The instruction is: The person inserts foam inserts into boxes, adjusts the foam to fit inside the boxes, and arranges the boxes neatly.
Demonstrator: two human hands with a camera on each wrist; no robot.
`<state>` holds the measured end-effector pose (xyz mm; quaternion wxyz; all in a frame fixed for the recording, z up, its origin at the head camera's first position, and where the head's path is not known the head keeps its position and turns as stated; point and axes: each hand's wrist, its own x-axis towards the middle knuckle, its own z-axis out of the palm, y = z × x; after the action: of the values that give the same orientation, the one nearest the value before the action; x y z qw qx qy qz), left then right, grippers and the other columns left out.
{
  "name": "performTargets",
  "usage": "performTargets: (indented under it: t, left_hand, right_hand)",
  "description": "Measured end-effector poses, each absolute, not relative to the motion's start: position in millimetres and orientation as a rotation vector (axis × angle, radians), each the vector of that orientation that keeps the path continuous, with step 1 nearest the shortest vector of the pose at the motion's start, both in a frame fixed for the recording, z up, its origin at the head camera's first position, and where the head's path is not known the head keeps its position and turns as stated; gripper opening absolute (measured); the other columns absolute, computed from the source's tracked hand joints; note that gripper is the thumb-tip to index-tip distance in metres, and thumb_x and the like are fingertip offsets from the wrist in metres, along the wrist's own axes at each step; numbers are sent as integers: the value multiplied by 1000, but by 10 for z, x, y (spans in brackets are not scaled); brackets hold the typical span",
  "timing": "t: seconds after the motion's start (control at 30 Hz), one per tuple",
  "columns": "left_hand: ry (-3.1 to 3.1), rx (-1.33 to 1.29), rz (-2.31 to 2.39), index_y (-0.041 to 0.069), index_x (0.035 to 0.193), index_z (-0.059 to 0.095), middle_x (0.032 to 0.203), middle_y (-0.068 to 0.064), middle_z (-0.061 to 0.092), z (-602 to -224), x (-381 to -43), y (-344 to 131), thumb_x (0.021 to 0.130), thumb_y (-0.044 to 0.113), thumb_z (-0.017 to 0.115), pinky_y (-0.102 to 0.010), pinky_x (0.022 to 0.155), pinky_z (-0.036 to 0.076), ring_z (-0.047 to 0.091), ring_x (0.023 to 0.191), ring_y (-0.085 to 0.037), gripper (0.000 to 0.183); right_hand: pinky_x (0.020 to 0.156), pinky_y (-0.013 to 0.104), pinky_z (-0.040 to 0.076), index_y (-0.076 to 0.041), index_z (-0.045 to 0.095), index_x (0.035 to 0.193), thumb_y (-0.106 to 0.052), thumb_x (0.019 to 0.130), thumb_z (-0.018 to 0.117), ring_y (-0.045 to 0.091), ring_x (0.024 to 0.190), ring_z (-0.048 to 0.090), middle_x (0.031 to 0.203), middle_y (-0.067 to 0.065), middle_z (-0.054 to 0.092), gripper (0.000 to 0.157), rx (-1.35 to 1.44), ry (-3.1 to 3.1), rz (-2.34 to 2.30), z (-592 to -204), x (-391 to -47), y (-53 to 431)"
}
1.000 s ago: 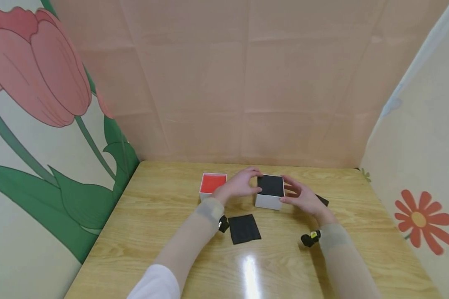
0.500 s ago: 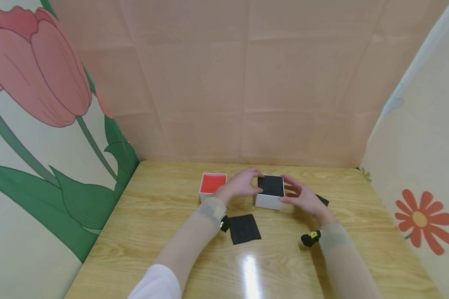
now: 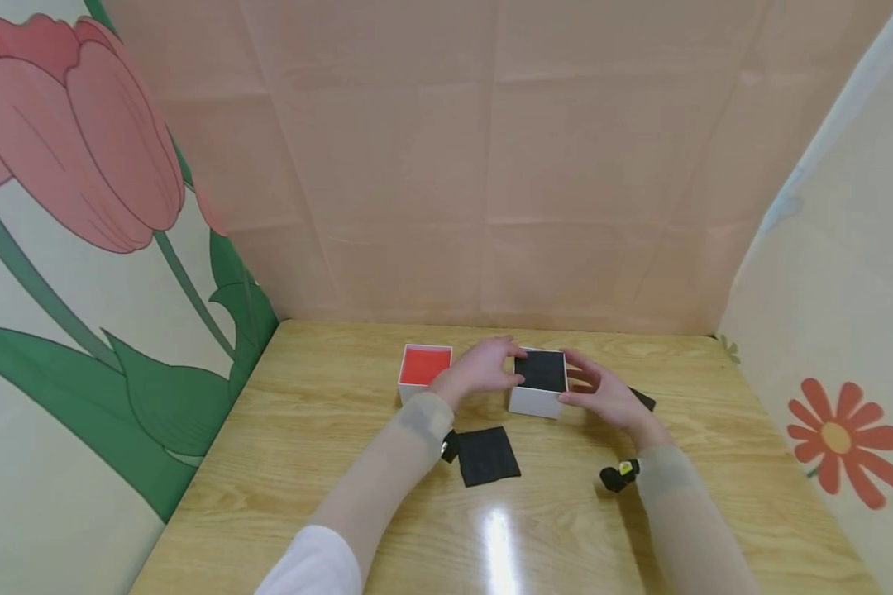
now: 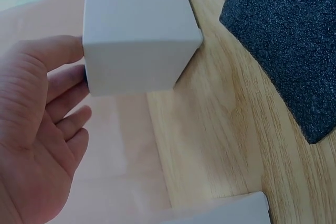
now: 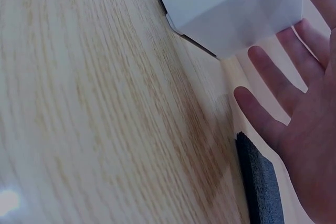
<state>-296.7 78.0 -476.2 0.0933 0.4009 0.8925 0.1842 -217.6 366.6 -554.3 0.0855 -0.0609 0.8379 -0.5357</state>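
A white box with a black square foam pad filling its top stands between my hands. My left hand reaches over the left rim; thumb and fingertips touch the edge of the black foam, its other fingers loosely bent in the left wrist view. My right hand holds the right side, thumb at the front corner and a finger at the back corner. In the right wrist view its lower fingers stretch out beside the white box. The box's far side is hidden.
A second white box with a red top stands left, partly behind my left wrist. A black foam square lies in front on the wooden table. Another black foam piece lies behind my right hand.
Both hands stay at the box with hardly any movement; the whole head view shifts very slightly to the right.
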Motion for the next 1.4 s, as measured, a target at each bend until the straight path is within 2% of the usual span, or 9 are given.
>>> performTargets:
  t: [0.23,0.4,0.53,0.73,1.0,1.23,1.4]
  left_hand:
    - [2700,1218,490,17,144,70,157,-5,57,-4753,-2959,797,102,38,73,-37,122,38,42,154,-21,47]
    - [2793,1274,384,16,133,76,146,0,62,-4759,-2973,796,103,41,71,-30,118,42,51,142,-18,40]
    - [2828,1266,364,17,127,79,141,2,62,-4747,-2963,813,101,40,72,-25,113,44,53,136,-15,36]
    - [2824,1157,399,18,125,81,141,2,59,-4721,-2916,857,99,37,75,-29,107,50,54,131,-15,32]
    - [2850,1100,354,22,120,83,137,2,61,-4668,-2898,910,96,37,78,-29,105,50,54,127,-15,29]
    - [2887,1071,290,22,115,84,132,4,61,-4665,-2867,951,93,37,81,-29,97,53,55,122,-14,26]
    - [2894,1049,278,22,113,84,132,4,60,-4696,-2871,977,93,37,81,-29,97,53,54,123,-14,25]
  right_hand:
    - [118,73,31,-27,27,172,-38,94,85,48,152,36,175,7,27,97,-199,2482,-1626,-5551,-2189,3663]
    - [118,73,31,-34,28,171,-40,94,85,48,153,36,176,7,27,96,-182,2488,-1618,-5547,-2182,3670]
    - [118,73,30,-37,29,170,-41,94,85,47,153,36,175,6,27,94,-178,2491,-1614,-5542,-2182,3673]
    - [118,73,30,-30,29,171,-38,93,86,48,153,36,175,6,27,97,-194,2473,-1638,-5547,-2188,3666]
    - [118,73,30,-36,28,170,-39,93,85,47,153,35,176,5,26,96,-185,2475,-1636,-5554,-2189,3667]
    - [118,73,30,-27,27,172,-38,92,86,49,153,35,176,6,26,100,-196,2459,-1660,-5557,-2183,3649]
    - [118,71,32,-32,28,171,-38,92,87,48,152,37,175,6,27,98,-197,2472,-1650,-5536,-2178,3629]
